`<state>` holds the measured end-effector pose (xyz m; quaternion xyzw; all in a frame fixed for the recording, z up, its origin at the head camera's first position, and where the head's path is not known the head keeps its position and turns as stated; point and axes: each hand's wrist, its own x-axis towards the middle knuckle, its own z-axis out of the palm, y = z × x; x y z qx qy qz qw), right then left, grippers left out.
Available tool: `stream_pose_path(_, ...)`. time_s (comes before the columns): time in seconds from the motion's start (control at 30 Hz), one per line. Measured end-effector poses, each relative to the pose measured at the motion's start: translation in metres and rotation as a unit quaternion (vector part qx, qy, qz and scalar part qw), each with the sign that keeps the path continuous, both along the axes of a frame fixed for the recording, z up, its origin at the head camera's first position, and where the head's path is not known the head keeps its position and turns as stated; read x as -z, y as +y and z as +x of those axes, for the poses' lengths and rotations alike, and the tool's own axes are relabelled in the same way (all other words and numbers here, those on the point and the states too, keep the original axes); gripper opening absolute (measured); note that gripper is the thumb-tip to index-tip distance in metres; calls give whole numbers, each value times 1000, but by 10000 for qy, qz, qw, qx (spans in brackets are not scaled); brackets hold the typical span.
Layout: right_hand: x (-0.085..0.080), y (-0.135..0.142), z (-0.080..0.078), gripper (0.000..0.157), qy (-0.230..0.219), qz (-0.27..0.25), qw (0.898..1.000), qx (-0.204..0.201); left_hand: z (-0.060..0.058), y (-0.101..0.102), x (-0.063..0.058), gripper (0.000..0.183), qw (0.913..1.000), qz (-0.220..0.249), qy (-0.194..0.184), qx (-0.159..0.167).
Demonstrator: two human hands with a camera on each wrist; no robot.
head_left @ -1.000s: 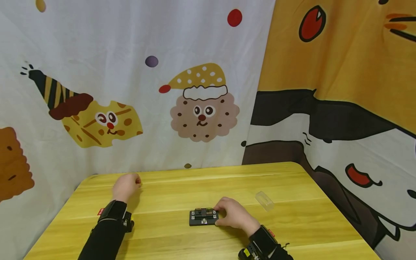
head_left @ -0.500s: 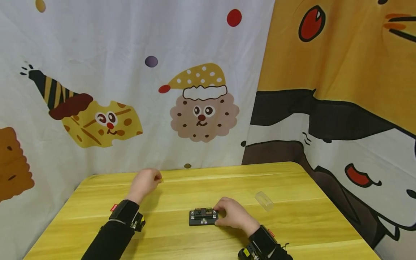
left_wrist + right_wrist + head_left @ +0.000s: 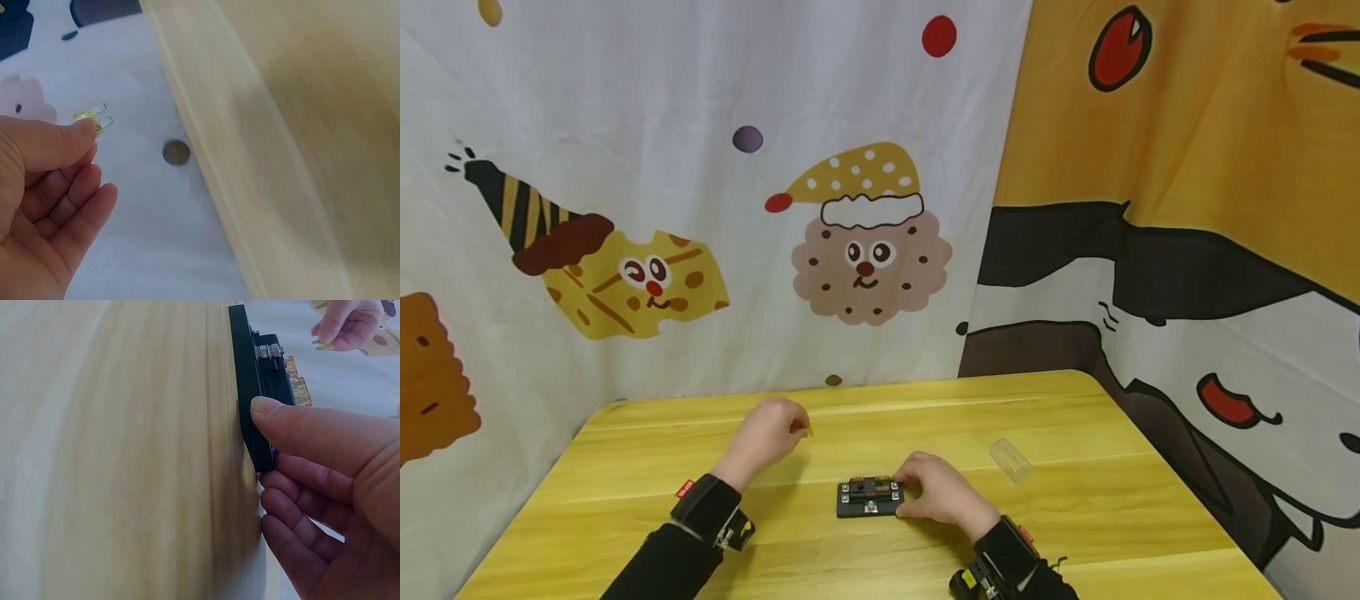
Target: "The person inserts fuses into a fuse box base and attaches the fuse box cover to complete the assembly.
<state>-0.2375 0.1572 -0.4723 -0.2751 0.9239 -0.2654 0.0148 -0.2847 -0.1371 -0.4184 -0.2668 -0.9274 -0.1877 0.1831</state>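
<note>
Yellow piece poised off the block's far left

Now the yellow piece (image 3: 86,115) is pinched between thumb and forefinger of the left hand (image 3: 767,437), its two prongs (image 3: 106,123) pointed away from the fingertips, held beyond the left end of the black block (image 3: 870,501) and above the table (image 3: 1112,508). The block's long axis is laid left to right, and its right end is gripped by the right hand (image 3: 943,496), clearly the nearer one! Red tags (image 3: 685,488) can be spotted on both wristbands (image 3: 707,504), but no writing can be read, there or on the block
</note>
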Motion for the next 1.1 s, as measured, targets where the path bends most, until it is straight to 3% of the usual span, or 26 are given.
stream_pose_path(0.67,3,1,-4,42,86,14,10000,29,31,33,8,8,9971,-92,107,744)
stream_pose_path(1.1,4,0,-3,42,-5,-7,10000,95,44,52,17,10,9939,-84,-151,1086)
